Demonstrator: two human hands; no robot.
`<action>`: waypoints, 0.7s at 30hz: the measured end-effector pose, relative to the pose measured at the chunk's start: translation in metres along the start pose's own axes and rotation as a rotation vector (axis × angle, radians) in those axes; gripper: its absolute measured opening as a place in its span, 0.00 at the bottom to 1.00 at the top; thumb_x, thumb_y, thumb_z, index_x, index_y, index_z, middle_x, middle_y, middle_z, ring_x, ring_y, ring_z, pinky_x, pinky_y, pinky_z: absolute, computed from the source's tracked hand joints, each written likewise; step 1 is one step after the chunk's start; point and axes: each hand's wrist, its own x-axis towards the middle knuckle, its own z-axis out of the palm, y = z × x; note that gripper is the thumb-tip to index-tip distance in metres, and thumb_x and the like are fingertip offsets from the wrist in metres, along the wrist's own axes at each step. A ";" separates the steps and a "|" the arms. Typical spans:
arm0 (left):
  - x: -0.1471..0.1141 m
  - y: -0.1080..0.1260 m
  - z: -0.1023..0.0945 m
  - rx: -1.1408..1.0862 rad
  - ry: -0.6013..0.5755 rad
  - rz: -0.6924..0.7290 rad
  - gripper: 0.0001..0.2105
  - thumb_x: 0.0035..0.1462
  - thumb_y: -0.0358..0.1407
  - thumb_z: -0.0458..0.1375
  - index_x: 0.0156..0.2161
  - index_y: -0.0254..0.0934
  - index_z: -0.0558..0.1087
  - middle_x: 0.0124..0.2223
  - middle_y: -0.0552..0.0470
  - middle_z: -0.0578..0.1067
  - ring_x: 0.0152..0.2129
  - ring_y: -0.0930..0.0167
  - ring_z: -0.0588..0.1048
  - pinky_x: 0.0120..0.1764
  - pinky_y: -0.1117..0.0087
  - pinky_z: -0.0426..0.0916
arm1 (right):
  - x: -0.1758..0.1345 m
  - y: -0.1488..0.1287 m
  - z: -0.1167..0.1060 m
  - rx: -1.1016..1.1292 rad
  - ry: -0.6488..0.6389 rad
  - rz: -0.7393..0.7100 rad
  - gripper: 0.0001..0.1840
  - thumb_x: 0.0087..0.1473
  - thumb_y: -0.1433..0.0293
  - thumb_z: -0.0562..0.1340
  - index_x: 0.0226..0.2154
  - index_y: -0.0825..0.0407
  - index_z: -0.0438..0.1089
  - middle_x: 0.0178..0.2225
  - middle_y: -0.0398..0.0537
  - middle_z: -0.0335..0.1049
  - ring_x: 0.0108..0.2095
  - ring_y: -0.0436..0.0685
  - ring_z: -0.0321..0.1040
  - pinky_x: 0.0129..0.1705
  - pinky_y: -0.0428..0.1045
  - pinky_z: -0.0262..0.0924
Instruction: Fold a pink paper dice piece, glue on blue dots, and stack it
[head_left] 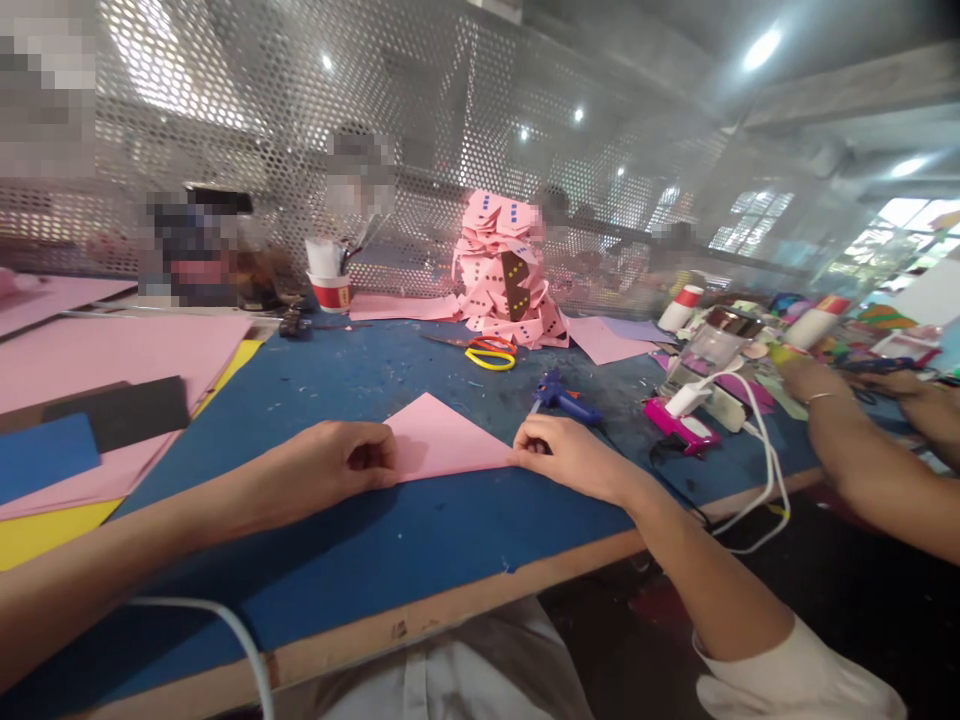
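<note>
A pink sheet of paper (446, 440), folded into a triangle, lies on the blue tabletop (420, 530) with its peak pointing away from me. At its left corner my left hand (352, 460) pinches the edge, fingers curled. The right corner is pinched between the thumb and fingers of my right hand (559, 455). Just beyond that hand lies a blue glue gun (568, 398). Scissors with yellow and orange handles (491, 352) rest farther back, behind the triangle.
Pink sheets (187, 350), dark pieces and a blue piece (49, 455) lie at left. A stack of dotted pink folded shapes (499, 270) stands at the back, near a cup (330, 290). On the right are a magenta power strip (682, 425), a white cable and another person's arm (870, 460).
</note>
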 end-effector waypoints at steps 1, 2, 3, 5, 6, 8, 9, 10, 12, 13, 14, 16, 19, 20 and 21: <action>0.000 -0.001 0.000 0.004 -0.003 0.001 0.13 0.57 0.48 0.59 0.33 0.40 0.74 0.28 0.55 0.74 0.26 0.69 0.70 0.29 0.71 0.61 | 0.000 0.000 0.000 -0.004 0.001 0.006 0.12 0.63 0.61 0.62 0.31 0.51 0.71 0.32 0.42 0.70 0.32 0.51 0.67 0.34 0.47 0.55; 0.000 -0.001 0.000 0.007 -0.004 0.004 0.13 0.58 0.48 0.58 0.33 0.40 0.74 0.28 0.55 0.74 0.26 0.69 0.70 0.30 0.71 0.61 | 0.000 0.000 -0.001 -0.009 0.002 0.010 0.12 0.63 0.61 0.62 0.31 0.51 0.71 0.32 0.42 0.70 0.32 0.51 0.67 0.34 0.47 0.55; 0.000 -0.002 0.000 0.009 -0.007 0.007 0.13 0.58 0.49 0.58 0.33 0.40 0.74 0.28 0.55 0.74 0.26 0.69 0.70 0.30 0.71 0.61 | 0.000 0.000 -0.001 -0.013 0.004 0.013 0.12 0.63 0.61 0.62 0.31 0.51 0.71 0.32 0.43 0.71 0.32 0.51 0.67 0.34 0.47 0.55; 0.001 -0.004 0.001 0.010 -0.006 0.008 0.13 0.58 0.48 0.58 0.33 0.41 0.75 0.29 0.55 0.74 0.26 0.69 0.70 0.30 0.71 0.62 | 0.000 -0.001 -0.001 -0.023 0.004 0.014 0.13 0.63 0.60 0.62 0.31 0.51 0.71 0.32 0.43 0.71 0.32 0.51 0.67 0.34 0.47 0.55; 0.001 -0.005 0.001 0.009 -0.004 0.006 0.13 0.58 0.48 0.58 0.33 0.41 0.75 0.28 0.55 0.74 0.26 0.68 0.70 0.29 0.71 0.62 | 0.000 -0.001 -0.002 -0.025 0.003 0.015 0.13 0.63 0.60 0.62 0.31 0.51 0.71 0.32 0.43 0.71 0.32 0.51 0.67 0.34 0.47 0.55; 0.001 -0.005 0.001 0.006 0.003 0.004 0.13 0.57 0.48 0.59 0.33 0.41 0.75 0.28 0.55 0.75 0.26 0.68 0.70 0.29 0.71 0.62 | 0.000 -0.002 -0.002 -0.028 0.003 0.018 0.13 0.63 0.60 0.62 0.31 0.51 0.71 0.32 0.43 0.71 0.32 0.51 0.67 0.34 0.47 0.55; 0.001 -0.005 0.001 0.004 0.008 0.002 0.12 0.56 0.48 0.59 0.33 0.41 0.75 0.28 0.55 0.75 0.26 0.68 0.70 0.29 0.71 0.62 | -0.001 -0.002 -0.002 -0.029 0.005 0.020 0.13 0.63 0.60 0.62 0.31 0.51 0.70 0.32 0.43 0.71 0.32 0.51 0.67 0.34 0.47 0.55; 0.001 -0.004 0.001 0.002 0.011 0.003 0.12 0.56 0.48 0.59 0.33 0.41 0.76 0.28 0.55 0.75 0.26 0.68 0.70 0.29 0.71 0.62 | -0.001 -0.002 -0.002 -0.031 0.007 0.021 0.13 0.63 0.60 0.62 0.31 0.51 0.70 0.32 0.43 0.71 0.32 0.51 0.66 0.34 0.47 0.55; 0.000 -0.001 0.001 -0.003 0.019 0.007 0.12 0.56 0.47 0.59 0.33 0.40 0.76 0.28 0.56 0.74 0.26 0.69 0.69 0.29 0.71 0.61 | -0.001 -0.002 -0.002 -0.039 0.015 0.019 0.13 0.62 0.60 0.62 0.30 0.51 0.70 0.32 0.42 0.71 0.32 0.51 0.66 0.34 0.47 0.55; 0.000 0.000 0.001 -0.006 0.022 0.009 0.12 0.56 0.46 0.59 0.33 0.40 0.76 0.28 0.56 0.74 0.26 0.69 0.69 0.29 0.71 0.61 | -0.001 -0.002 -0.002 -0.045 0.017 0.018 0.13 0.62 0.60 0.62 0.30 0.51 0.70 0.31 0.42 0.70 0.31 0.51 0.66 0.34 0.47 0.55; -0.001 0.001 0.000 -0.008 0.022 0.011 0.12 0.56 0.46 0.59 0.33 0.39 0.76 0.27 0.56 0.74 0.26 0.69 0.69 0.29 0.71 0.61 | -0.002 -0.001 -0.002 -0.050 0.020 0.018 0.14 0.62 0.60 0.62 0.30 0.51 0.70 0.31 0.42 0.70 0.31 0.51 0.66 0.34 0.47 0.55; -0.001 0.003 0.000 -0.012 0.024 0.013 0.11 0.57 0.45 0.58 0.32 0.39 0.75 0.27 0.56 0.74 0.26 0.69 0.69 0.29 0.72 0.61 | -0.002 -0.001 -0.002 -0.061 0.023 0.019 0.14 0.62 0.61 0.62 0.29 0.51 0.70 0.31 0.43 0.70 0.31 0.51 0.66 0.34 0.47 0.55; -0.001 0.002 0.001 -0.017 0.022 0.010 0.11 0.56 0.45 0.59 0.32 0.39 0.75 0.28 0.56 0.74 0.26 0.69 0.69 0.29 0.71 0.61 | -0.002 0.000 -0.003 -0.072 0.021 0.022 0.13 0.62 0.61 0.62 0.30 0.51 0.70 0.31 0.43 0.71 0.32 0.51 0.66 0.34 0.47 0.54; 0.000 0.001 0.001 -0.018 0.021 0.009 0.11 0.56 0.45 0.59 0.32 0.39 0.75 0.28 0.56 0.74 0.26 0.68 0.69 0.29 0.71 0.61 | -0.002 0.000 -0.003 -0.073 0.020 0.024 0.13 0.62 0.61 0.62 0.30 0.51 0.70 0.31 0.43 0.71 0.32 0.51 0.66 0.34 0.47 0.54; 0.000 0.000 0.001 -0.020 0.020 0.009 0.11 0.56 0.45 0.59 0.32 0.40 0.75 0.28 0.56 0.74 0.26 0.68 0.70 0.29 0.71 0.61 | -0.002 0.000 -0.003 -0.072 0.018 0.026 0.13 0.62 0.61 0.62 0.30 0.51 0.70 0.31 0.43 0.71 0.32 0.51 0.66 0.34 0.47 0.54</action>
